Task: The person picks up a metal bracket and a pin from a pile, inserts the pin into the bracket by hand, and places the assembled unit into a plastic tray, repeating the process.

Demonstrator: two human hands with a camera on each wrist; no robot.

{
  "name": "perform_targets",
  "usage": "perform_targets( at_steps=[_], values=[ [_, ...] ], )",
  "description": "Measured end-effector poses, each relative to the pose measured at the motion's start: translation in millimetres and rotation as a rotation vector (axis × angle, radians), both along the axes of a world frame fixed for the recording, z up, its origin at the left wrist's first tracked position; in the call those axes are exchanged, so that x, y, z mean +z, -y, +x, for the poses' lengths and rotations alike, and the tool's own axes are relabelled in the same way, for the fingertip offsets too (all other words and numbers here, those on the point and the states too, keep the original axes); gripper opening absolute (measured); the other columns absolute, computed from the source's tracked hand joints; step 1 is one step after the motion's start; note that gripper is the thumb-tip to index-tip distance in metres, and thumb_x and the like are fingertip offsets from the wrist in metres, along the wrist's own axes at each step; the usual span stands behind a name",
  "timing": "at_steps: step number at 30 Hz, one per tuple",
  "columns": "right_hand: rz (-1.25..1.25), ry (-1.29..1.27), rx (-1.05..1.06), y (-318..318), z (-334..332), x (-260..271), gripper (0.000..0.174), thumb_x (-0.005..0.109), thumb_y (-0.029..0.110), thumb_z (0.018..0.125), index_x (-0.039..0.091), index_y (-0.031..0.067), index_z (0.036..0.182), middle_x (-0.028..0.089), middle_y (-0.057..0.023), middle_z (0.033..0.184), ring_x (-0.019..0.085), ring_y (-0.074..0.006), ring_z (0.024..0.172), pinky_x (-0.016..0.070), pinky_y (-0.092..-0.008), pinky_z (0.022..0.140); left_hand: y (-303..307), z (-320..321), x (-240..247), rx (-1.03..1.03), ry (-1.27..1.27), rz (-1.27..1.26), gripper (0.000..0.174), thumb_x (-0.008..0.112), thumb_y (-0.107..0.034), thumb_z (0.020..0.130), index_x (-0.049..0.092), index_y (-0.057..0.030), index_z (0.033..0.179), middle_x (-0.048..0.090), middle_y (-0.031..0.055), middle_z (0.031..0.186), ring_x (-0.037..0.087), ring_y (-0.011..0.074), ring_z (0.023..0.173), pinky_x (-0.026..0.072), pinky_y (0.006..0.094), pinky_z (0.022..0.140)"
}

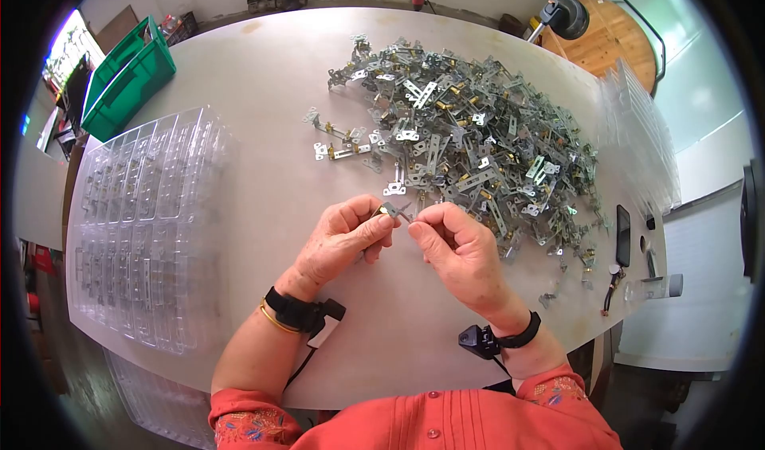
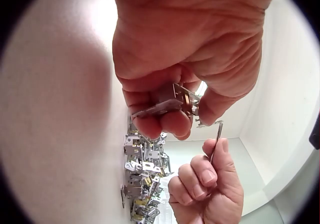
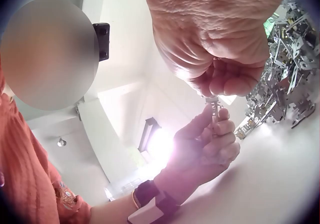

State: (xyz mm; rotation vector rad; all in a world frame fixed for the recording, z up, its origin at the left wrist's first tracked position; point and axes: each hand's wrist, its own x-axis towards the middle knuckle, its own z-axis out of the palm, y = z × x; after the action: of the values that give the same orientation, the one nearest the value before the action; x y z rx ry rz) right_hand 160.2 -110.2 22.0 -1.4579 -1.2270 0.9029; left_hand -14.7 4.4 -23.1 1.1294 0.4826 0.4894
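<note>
Low over the table, my left hand (image 1: 343, 239) holds a small metal bracket (image 2: 172, 104) between thumb and curled fingers. A copper-coloured strip (image 2: 187, 102) shows inside the bracket in the left wrist view. Just to the right, my right hand (image 1: 462, 259) pinches a thin grey metal strip (image 2: 217, 143) between thumb and forefinger. The strip's upper end is right at a small tab on the bracket, by the left thumb. In the right wrist view, the right fingers hide most of the strip.
A broad pile of metal brackets (image 1: 478, 139) spreads beyond the hands. Clear compartment trays (image 1: 211, 235) holding metal parts stand at left, near a green crate (image 1: 131, 88). At right are stacked clear trays (image 1: 641, 139), a phone (image 1: 622, 235) and a plastic bottle (image 1: 653, 288).
</note>
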Motion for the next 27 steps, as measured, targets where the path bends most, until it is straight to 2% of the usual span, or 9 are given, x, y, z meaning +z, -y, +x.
perform_targets(
  at_steps=[4, 6, 10, 12, 15, 19, 25, 27],
  values=[
    [0.010, -0.002, -0.012, -1, -1, 1, 0.009, 0.067, 0.012, 0.098, 0.063, 0.0029, 0.099, 0.056, 0.0058, 0.072, 0.043, -0.0011, 0.062, 0.0356, -0.0210, 0.054, 1, 1, 2, 0.016, -0.046, 0.036, 0.025, 0.064, -0.028, 0.100, 0.067, -0.0033, 0.102, 0.063, 0.0007, 0.080, 0.056, 0.0082, 0.065, 0.0444, 0.0219, 0.059],
    [0.008, 0.033, -0.017, -1, -1, -1, 0.011, 0.066, 0.012, 0.098, 0.061, 0.0033, 0.104, 0.055, 0.0042, 0.070, 0.044, -0.0018, 0.061, 0.0363, -0.0217, 0.054, 0, 0, 3, 0.027, -0.071, 0.068, 0.031, 0.068, -0.034, 0.098, 0.067, -0.0032, 0.100, 0.062, -0.0005, 0.079, 0.054, 0.0066, 0.067, 0.0448, 0.0223, 0.059],
    [-0.029, 0.067, -0.020, 0, -1, 6, 0.017, 0.065, 0.011, 0.099, 0.058, 0.0040, 0.112, 0.055, 0.0024, 0.068, 0.045, -0.0023, 0.062, 0.0371, -0.0216, 0.054, 1, -1, 3, 0.033, -0.098, 0.110, 0.026, 0.065, -0.030, 0.099, 0.066, -0.0037, 0.102, 0.062, -0.0002, 0.080, 0.055, 0.0065, 0.066, 0.0440, 0.0215, 0.059],
    [-0.014, 0.056, 0.016, 1, -1, 6, 0.023, 0.064, 0.012, 0.100, 0.054, 0.0042, 0.119, 0.055, 0.0012, 0.067, 0.048, -0.0033, 0.062, 0.0389, -0.0220, 0.055, 2, 0, 1, 0.048, -0.088, 0.149, 0.029, 0.070, -0.033, 0.096, 0.065, -0.0048, 0.097, 0.061, -0.0026, 0.077, 0.052, 0.0044, 0.065, 0.0431, 0.0211, 0.057],
    [-0.045, -0.006, 0.050, 1, -2, 7, 0.024, 0.062, 0.014, 0.101, 0.053, 0.0039, 0.121, 0.057, 0.0006, 0.068, 0.052, -0.0046, 0.062, 0.0405, -0.0227, 0.056, 4, 0, 4, 0.036, -0.130, 0.156, 0.026, 0.071, -0.030, 0.095, 0.065, -0.0050, 0.097, 0.061, -0.0037, 0.077, 0.051, 0.0038, 0.064, 0.0418, 0.0207, 0.056],
    [-0.092, -0.062, 0.085, 2, -2, 6, 0.024, 0.061, 0.016, 0.101, 0.054, 0.0033, 0.121, 0.058, -0.0006, 0.070, 0.054, -0.0057, 0.064, 0.0426, -0.0236, 0.057, 3, -1, 1, -0.027, -0.132, 0.182, 0.025, 0.069, -0.028, 0.097, 0.065, -0.0040, 0.100, 0.062, -0.0025, 0.081, 0.053, 0.0039, 0.068, 0.0426, 0.0201, 0.059],
    [-0.058, 0.049, 0.030, 2, -3, 2, 0.015, 0.061, 0.012, 0.100, 0.060, 0.0025, 0.111, 0.063, -0.0018, 0.073, 0.056, -0.0060, 0.066, 0.0453, -0.0240, 0.060, 4, 1, -7, -0.034, -0.147, 0.301, 0.024, 0.071, -0.026, 0.095, 0.065, -0.0025, 0.100, 0.059, -0.0041, 0.081, 0.050, 0.0023, 0.071, 0.0410, 0.0201, 0.060],
    [-0.050, 0.045, 0.004, 2, -5, 6, 0.009, 0.063, 0.009, 0.097, 0.063, 0.0043, 0.105, 0.061, -0.0015, 0.080, 0.053, -0.0060, 0.066, 0.0440, -0.0241, 0.059, 5, 2, -7, -0.019, -0.149, 0.334, 0.022, 0.072, -0.022, 0.095, 0.064, -0.0014, 0.100, 0.056, -0.0051, 0.080, 0.047, 0.0021, 0.071, 0.0398, 0.0205, 0.060]
  ],
)
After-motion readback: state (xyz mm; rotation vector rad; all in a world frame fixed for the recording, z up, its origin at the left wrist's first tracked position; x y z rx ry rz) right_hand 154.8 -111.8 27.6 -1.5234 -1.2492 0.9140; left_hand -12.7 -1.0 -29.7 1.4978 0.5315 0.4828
